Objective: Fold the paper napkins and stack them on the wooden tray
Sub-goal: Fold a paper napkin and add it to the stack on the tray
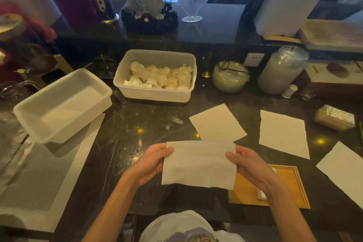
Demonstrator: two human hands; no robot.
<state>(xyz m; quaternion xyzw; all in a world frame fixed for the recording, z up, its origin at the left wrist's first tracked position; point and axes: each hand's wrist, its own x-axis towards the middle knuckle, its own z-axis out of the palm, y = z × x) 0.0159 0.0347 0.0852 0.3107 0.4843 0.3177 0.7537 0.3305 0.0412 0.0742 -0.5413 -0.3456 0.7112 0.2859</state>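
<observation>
A dark, glossy marble counter (147,127) seen from above, with a person's two bare arms reaching in from its front edge.

Two translucent white plastic tubs, both rectangular with rounded corners. The first tub (62,104) sits tilted at the left edge of the counter and holds nothing visible. The second tub (157,76) stands toward the back edge, near the middle, and holds a heap of small, pale, crumpled-looking pieces.

Four thin, soft white paper napkins. One, the held napkin (199,165), is lifted above the counter near the middle of the front edge and stretched into a wide rectangle. The left hand (155,161) pinches its left edge, thumb on top and fingers curled underneath. The right hand (249,165) pinches its right edge the same way, thumb pressed on the near face and fingers closed behind.

One flat, rectangular wooden tray (294,182) with a raised rim lies by the front edge, just right of the hands. A small white piece (262,194) rests on it, mostly hidden by the right wrist.

The other three napkins lie flat and unfolded on the right half of the counter: the first napkin (217,123) just behind the hands, the second napkin (282,133) to its right, and the third napkin (343,171) at the right edge.

Two rounded, cloudy jars stand along the back edge: a low jar (229,76) and a tall jar (280,70).
</observation>
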